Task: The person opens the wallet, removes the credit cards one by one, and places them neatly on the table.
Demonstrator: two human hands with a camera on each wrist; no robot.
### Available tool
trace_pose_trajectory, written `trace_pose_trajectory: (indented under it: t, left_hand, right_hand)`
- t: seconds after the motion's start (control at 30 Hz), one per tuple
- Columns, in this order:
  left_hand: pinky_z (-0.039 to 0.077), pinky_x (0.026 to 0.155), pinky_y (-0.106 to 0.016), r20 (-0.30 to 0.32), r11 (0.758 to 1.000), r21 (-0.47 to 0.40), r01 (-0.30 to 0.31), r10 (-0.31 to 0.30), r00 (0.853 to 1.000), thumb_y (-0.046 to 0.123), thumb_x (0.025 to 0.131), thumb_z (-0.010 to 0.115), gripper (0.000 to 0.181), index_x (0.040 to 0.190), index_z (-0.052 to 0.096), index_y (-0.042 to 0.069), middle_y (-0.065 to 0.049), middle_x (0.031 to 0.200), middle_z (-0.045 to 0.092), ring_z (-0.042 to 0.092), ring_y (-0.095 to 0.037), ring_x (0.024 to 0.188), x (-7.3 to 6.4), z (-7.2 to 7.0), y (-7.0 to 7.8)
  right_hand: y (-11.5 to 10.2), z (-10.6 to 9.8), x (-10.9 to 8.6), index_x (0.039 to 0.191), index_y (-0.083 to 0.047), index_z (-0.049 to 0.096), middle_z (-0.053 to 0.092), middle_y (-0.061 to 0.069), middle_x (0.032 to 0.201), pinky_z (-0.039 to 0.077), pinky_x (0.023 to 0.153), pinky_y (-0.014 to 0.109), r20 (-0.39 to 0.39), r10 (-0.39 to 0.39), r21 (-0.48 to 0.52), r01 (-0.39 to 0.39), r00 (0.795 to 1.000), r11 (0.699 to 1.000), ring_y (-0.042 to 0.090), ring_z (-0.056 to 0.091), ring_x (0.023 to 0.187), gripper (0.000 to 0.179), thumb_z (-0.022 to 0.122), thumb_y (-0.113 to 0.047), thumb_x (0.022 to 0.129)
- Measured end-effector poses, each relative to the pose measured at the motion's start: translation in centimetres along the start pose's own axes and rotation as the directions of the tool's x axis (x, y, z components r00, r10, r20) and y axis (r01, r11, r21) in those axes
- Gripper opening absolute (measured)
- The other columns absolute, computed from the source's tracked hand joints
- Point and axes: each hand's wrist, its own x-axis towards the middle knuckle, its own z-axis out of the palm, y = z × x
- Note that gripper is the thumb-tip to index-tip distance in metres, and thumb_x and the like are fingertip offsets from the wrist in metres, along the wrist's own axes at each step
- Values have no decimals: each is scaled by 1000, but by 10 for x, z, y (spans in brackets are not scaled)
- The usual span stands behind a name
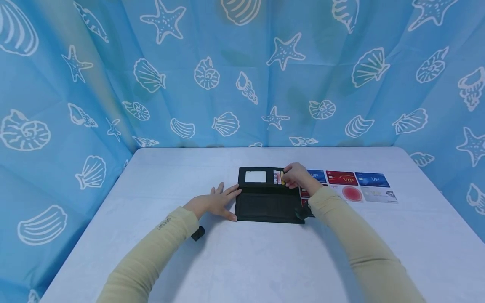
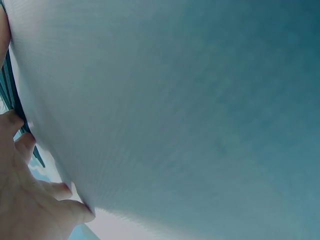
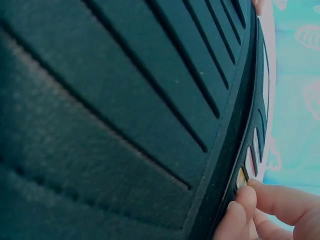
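A black long wallet [image 1: 267, 206] lies opened flat on the table, with a white window [image 1: 255, 176] and card slots in its far half. My left hand [image 1: 216, 204] rests at its left edge, fingers spread and fingertips right at the border. At the top right of the wallet, my right hand [image 1: 299, 174] pinches a yellow card [image 3: 242, 177] at its slot, thumb and fingers curled together. Two other cards [image 3: 251, 161] show in the slots beside it. In the left wrist view, the left hand [image 2: 35, 195] shows beside the dark wallet edge.
Right of the wallet lie rows of cards, among them a red VIP card [image 1: 342, 178], a blue VIP card [image 1: 372, 179], a silver card [image 1: 379, 194] and one with a red disc [image 1: 351, 193]. The right forearm covers some. A blue shell-patterned curtain [image 1: 227, 84] hangs behind the white table [image 1: 235, 261].
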Motion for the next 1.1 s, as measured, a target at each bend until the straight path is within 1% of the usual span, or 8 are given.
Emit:
trace_pose_trajectory:
  t: [0.23, 0.5, 0.6, 0.73, 0.8, 1.0, 1.1]
  left_hand:
    - [-2, 109, -57, 7, 1000, -6, -2, 2, 1000, 52, 77, 66, 97, 149, 8, 23, 4, 155, -5, -14, -38, 138, -1, -1, 0]
    - [-2, 109, -56, 5, 1000, 7, -4, 4, 1000, 53, 77, 65, 96, 149, 7, 23, 5, 155, -5, -13, -37, 138, -3, -3, 2]
    - [-2, 109, -56, 5, 1000, 1, -6, 6, 1000, 52, 77, 65, 96, 149, 8, 22, 4, 155, -5, -13, -37, 138, -4, -4, 3]
    - [-2, 109, -56, 11, 1000, -4, -10, 10, 1000, 51, 78, 65, 96, 149, 9, 21, 4, 155, -5, -13, -38, 138, -6, -5, 4]
    - [-2, 109, -56, 14, 1000, 0, -10, 10, 1000, 51, 78, 65, 96, 149, 8, 21, 4, 155, -6, -13, -38, 138, -6, -6, 4]
    - [-2, 109, -56, 13, 1000, 0, -5, 5, 1000, 51, 78, 65, 96, 149, 8, 21, 4, 155, -6, -14, -38, 138, -6, -6, 5]
    - [-2, 109, -56, 15, 1000, -2, -2, 2, 1000, 51, 78, 65, 96, 149, 8, 21, 4, 155, -6, -14, -38, 138, -5, -5, 4]
  right_hand:
    - [0, 0, 1, 127, 2, 41, 52, 11, 88, 50, 54, 21, 12, 25, 32, -25, 1000, 999, 10, 53, 54, 41, 54, -4, 89]
    - [-3, 1, 0, 127, 2, 41, 51, 11, 88, 49, 54, 22, 10, 19, 16, -19, 1000, 1000, 10, 52, 54, 40, 53, -3, 89]
    - [-3, 1, 0, 123, 1, 43, 51, 9, 82, 48, 53, 23, 3, 22, 13, -23, 1000, 1000, 10, 51, 54, 36, 53, -3, 89]
    - [-4, 1, 0, 113, 2, 48, 51, 6, 72, 47, 52, 23, 1, 27, -7, -27, 1000, 1000, 10, 51, 52, 25, 53, -2, 89]
    - [-5, 0, 0, 111, 2, 48, 51, 5, 70, 47, 52, 24, 5, 28, -14, -28, 1000, 1000, 10, 51, 51, 22, 52, -2, 89]
    - [-5, 0, 1, 118, 1, 44, 51, 9, 79, 49, 56, 26, 14, 38, -3, -38, 999, 999, 11, 51, 53, 30, 53, -2, 89]
    - [-4, -1, 4, 117, 1, 45, 52, 10, 80, 49, 57, 27, 18, 43, -4, -43, 999, 999, 12, 52, 54, 31, 54, -2, 88]
